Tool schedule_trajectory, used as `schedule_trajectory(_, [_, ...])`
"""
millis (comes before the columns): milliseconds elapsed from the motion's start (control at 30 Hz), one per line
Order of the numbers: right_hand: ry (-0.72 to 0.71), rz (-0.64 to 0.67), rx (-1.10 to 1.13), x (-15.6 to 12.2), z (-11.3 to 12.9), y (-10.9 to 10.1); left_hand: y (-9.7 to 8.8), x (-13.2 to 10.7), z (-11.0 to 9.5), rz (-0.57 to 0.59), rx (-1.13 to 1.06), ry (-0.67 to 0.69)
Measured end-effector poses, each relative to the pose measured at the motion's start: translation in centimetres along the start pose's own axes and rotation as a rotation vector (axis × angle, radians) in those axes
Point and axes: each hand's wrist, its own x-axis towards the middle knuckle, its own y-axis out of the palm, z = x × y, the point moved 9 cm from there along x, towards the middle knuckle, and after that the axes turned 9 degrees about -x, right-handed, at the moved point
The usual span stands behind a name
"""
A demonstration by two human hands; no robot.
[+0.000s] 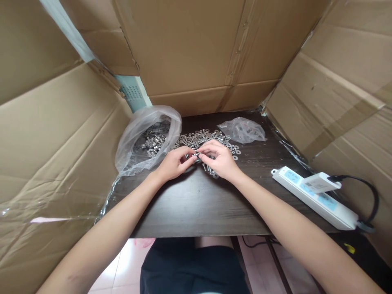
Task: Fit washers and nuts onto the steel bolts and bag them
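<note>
My left hand (177, 164) and my right hand (218, 160) meet over the near side of a pile of loose bolts and washers (196, 139). Between their fingertips is a small metal bolt (196, 154), pinched from both sides. Whether a nut or washer sits on it is too small to tell. Beside my left hand stands an open clear plastic bag (122, 153) with many small metal pieces inside. Several flat washers (235, 152) lie just right of my right hand, and more bolts (206, 168) lie under it.
A crumpled clear plastic bag (243, 130) lies behind the pile to the right. On the right side of the dark table (190, 208) is a white power strip (318, 200) with a plugged-in adapter (322, 182) and black cable (375, 192). Cardboard walls (196, 53) enclose the table.
</note>
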Motion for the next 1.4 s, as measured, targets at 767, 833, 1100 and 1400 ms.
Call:
schedule_trajectory(767, [0.107, 0.238, -0.241, -0.5, 0.9, 1.4, -1.2, 0.1, 0.1, -0.072, 0.055, 0.0])
schedule_trajectory(833, [0.127, 0.145, -0.237, -0.2, 0.7, 0.6, -1.0, 0.1, 0.1, -0.043, 0.049, -0.001])
schedule_trajectory(1100, [0.054, 0.183, -0.245, -0.1, 0.7, 1.0, 0.6, 0.0, -0.6, 0.085, 0.061, 0.023])
schedule_trajectory(1400, [-0.065, 0.156, -0.402, -0.4, 1.5, 1.5, 0.4, -0.2, -0.9, 0.017, 0.099, -0.012])
